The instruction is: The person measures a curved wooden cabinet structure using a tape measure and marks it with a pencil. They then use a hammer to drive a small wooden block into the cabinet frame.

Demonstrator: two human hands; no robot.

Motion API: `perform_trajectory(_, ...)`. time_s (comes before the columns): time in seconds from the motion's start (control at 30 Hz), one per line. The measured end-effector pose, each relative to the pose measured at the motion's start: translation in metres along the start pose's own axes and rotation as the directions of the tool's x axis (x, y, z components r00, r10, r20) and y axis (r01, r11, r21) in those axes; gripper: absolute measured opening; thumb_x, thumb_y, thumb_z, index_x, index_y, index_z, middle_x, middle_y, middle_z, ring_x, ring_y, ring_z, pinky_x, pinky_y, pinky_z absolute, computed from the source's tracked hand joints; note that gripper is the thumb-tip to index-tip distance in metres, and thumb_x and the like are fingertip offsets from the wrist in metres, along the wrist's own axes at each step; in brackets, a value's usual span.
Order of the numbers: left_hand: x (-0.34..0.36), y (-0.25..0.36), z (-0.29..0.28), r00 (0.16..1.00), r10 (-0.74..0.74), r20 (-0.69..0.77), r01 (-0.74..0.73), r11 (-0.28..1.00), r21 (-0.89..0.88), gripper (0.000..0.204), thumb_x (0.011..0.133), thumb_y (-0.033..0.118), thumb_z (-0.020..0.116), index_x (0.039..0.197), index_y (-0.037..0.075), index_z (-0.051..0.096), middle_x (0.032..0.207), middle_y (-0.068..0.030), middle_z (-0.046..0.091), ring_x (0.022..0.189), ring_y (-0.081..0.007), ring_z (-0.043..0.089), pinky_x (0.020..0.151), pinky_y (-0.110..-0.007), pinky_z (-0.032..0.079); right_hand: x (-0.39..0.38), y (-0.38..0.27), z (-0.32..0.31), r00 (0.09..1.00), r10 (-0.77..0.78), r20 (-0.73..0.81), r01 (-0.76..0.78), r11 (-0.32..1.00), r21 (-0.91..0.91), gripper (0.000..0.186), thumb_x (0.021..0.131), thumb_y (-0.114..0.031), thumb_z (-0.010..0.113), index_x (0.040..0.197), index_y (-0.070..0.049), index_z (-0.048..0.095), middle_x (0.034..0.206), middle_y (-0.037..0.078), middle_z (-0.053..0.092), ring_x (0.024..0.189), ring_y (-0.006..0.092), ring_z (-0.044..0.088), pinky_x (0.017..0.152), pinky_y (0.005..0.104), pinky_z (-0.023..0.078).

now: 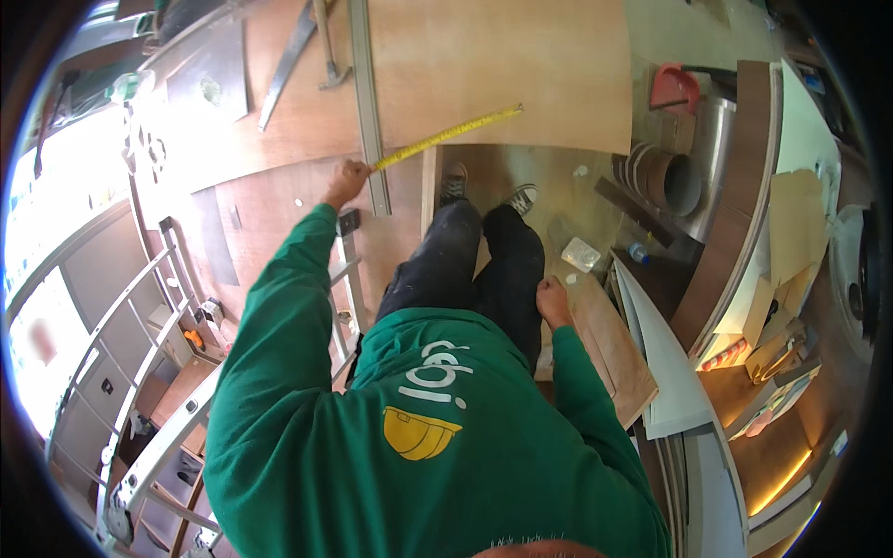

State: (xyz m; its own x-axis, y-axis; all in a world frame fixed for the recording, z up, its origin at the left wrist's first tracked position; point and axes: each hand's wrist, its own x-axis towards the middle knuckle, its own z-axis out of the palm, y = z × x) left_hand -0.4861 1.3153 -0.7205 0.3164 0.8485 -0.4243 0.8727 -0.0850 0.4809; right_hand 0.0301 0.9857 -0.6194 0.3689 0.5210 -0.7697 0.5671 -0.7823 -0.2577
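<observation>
In my left hand [347, 182] I grip a tape measure, its case hidden by my fingers. The yellow tape blade [448, 136] runs out to the right and slightly away over the wooden panel [521, 56]. Close by my left hand lies a long grey metal strip [365, 88], passing just to its right. A hammer [330, 56] and a handsaw [286, 60] rest farther up on the panel. My right hand [553, 302] hangs beside my right thigh with its fingers curled in; nothing shows sticking out of it.
Metal ladders [149, 409] stand on the left. My shoes [523, 198] are just past the panel's near edge. On the right are a small wooden board [605, 344], leaning white panels [665, 372], a cylindrical duct [672, 181], a red dustpan [673, 90] and a plastic bottle [638, 252].
</observation>
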Motion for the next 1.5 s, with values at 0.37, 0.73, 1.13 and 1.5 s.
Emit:
perform_trajectory(0.37, 0.109, 0.057, -0.026, 0.997, 0.049, -0.065, -0.057, 0.99, -0.126, 0.045, 0.104, 0.041, 0.067, 0.099, -0.002, 0.077, 0.087, -0.0177, 0.067, 0.084, -0.0307, 0.067, 0.079, -0.043, 0.052, 0.175, -0.193, 0.02, 0.867, -0.469, -0.169, 0.495, 0.769, 0.405, 0.032, 0.103, -0.025, 0.067, 0.123, 0.001, 0.067, 0.103, 0.021, 0.075, 0.095, 0.0359, 0.073, 0.086, 0.0445, 0.057)
perform_trajectory(0.73, 0.115, 0.032, -0.035, 0.891, 0.274, 0.362, -0.332, 0.937, 0.108, 0.035, 0.107, 0.035, 0.067, 0.111, 0.003, 0.08, 0.131, -0.0111, 0.065, 0.116, -0.0276, 0.068, 0.1, -0.039, 0.054, 0.222, -0.198, 0.128, 0.634, -0.451, -0.628, 0.762, 0.503, 0.408, 0.023, 0.103, -0.017, 0.065, 0.119, -0.001, 0.07, 0.101, 0.019, 0.076, 0.095, 0.0336, 0.074, 0.085, 0.044, 0.058)
perform_trajectory(1.13, 0.085, 0.01, -0.026, 0.804, 0.304, 0.511, -0.493, 0.821, 0.288, 0.046, 0.103, 0.045, 0.064, 0.113, 0.002, 0.077, 0.122, -0.0149, 0.071, 0.116, -0.032, 0.068, 0.102, -0.041, 0.052, 0.171, -0.099, 0.163, 0.886, -0.258, -0.385, 0.463, 0.522, 0.716, 0.025, 0.102, -0.017, 0.066, 0.118, 0.002, 0.071, 0.09, 0.007, 0.071, 0.077, 0.0146, 0.068, 0.071, 0.0319, 0.056)
perform_trajectory(1.5, 0.101, 0.03, -0.043, 0.921, 0.147, 0.36, -0.224, 0.957, 0.182, 0.053, 0.105, 0.054, 0.058, 0.094, 0.005, 0.076, 0.075, -0.0014, 0.065, 0.07, -0.016, 0.065, 0.058, -0.033, 0.055, 0.141, -0.09, 0.167, 0.835, -0.21, -0.509, 0.545, 0.444, 0.711, 0.026, 0.1, -0.019, 0.069, 0.118, 0.0, 0.071, 0.094, 0.011, 0.076, 0.083, 0.0182, 0.072, 0.077, 0.0345, 0.057)
